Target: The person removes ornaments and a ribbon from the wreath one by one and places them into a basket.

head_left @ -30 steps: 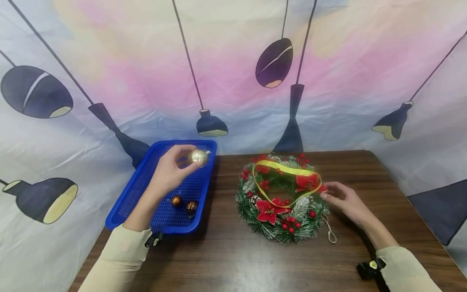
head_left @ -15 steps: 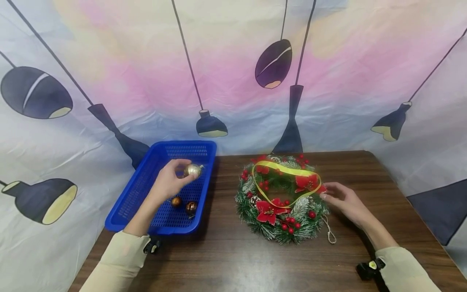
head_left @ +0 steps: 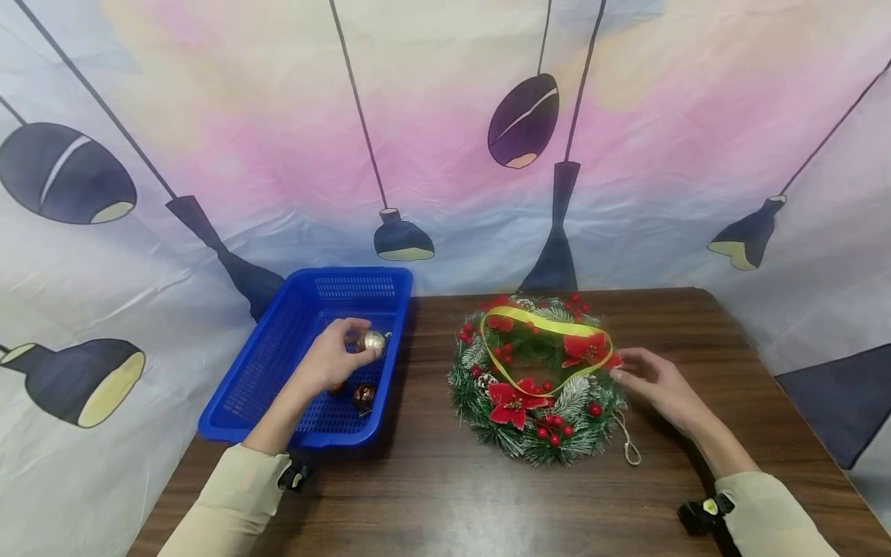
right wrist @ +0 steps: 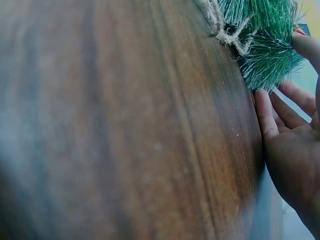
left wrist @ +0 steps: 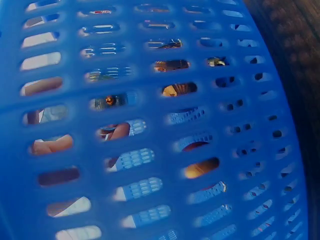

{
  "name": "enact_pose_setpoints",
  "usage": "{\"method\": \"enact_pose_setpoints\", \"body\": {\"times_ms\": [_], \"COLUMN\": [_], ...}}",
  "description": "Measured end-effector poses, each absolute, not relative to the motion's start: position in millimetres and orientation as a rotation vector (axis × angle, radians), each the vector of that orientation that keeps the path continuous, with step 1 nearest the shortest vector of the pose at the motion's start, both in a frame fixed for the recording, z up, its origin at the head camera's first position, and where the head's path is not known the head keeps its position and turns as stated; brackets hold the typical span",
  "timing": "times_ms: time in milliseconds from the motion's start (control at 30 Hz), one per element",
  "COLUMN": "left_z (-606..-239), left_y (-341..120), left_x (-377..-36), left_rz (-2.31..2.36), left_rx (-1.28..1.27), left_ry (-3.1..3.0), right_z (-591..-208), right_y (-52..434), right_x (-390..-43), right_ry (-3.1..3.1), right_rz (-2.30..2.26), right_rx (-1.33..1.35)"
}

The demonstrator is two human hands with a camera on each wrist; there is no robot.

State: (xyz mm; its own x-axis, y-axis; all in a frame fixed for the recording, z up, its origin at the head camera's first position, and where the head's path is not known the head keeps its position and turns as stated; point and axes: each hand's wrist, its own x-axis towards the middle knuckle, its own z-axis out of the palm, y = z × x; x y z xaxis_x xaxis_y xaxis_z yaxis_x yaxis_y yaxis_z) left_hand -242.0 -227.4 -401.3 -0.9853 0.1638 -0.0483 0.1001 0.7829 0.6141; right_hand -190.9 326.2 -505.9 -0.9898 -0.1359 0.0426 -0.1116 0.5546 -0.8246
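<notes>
In the head view my left hand [head_left: 330, 354] is low inside the blue basket [head_left: 395, 371], pinching a pale gold bauble [head_left: 373, 341] between thumb and fingers. A dark brown bauble [head_left: 363, 396] lies on the basket floor nearer me. Partly covered by the hand is a copper bauble [head_left: 336, 388]. Through the slots in the left wrist view, only bits of the hand [left wrist: 52, 145] and baubles show. My right hand [head_left: 657, 384] holds the right edge of a green Christmas wreath [head_left: 511, 445], its thumb by a red flower [head_left: 588, 350]; the right wrist view shows fingers against the needles [right wrist: 272, 62].
A yellow ribbon loop [head_left: 550, 322] lies over the wreath, which also carries berries and pine cones. A twine loop [head_left: 630, 442] trails at its right. Everything stands on a brown wooden table [head_left: 445, 495]. Behind it hangs a cloth [head_left: 459, 193] printed with lamps.
My left hand has lowered the gold bauble from above the basket down toward its floor, covering more of the copper bauble. The right hand and the wreath have stayed put.
</notes>
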Motion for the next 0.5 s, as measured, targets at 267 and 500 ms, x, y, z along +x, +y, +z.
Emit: {"method": "enact_pose_setpoints", "body": {"times_ms": [267, 500], "left_z": [-398, -387], "left_y": [-230, -213], "left_x": [-236, -228], "left_rz": [0.936, 0.93], "left_rx": [0.36, 0.493], "left_ry": [2.887, 3.048], "right_z": [-507, -508], "right_y": [326, 327], "right_x": [-191, -191], "right_ry": [2.749, 2.751], "right_rz": [-1.46, -1.46], "right_rx": [-0.224, -0.228]}}
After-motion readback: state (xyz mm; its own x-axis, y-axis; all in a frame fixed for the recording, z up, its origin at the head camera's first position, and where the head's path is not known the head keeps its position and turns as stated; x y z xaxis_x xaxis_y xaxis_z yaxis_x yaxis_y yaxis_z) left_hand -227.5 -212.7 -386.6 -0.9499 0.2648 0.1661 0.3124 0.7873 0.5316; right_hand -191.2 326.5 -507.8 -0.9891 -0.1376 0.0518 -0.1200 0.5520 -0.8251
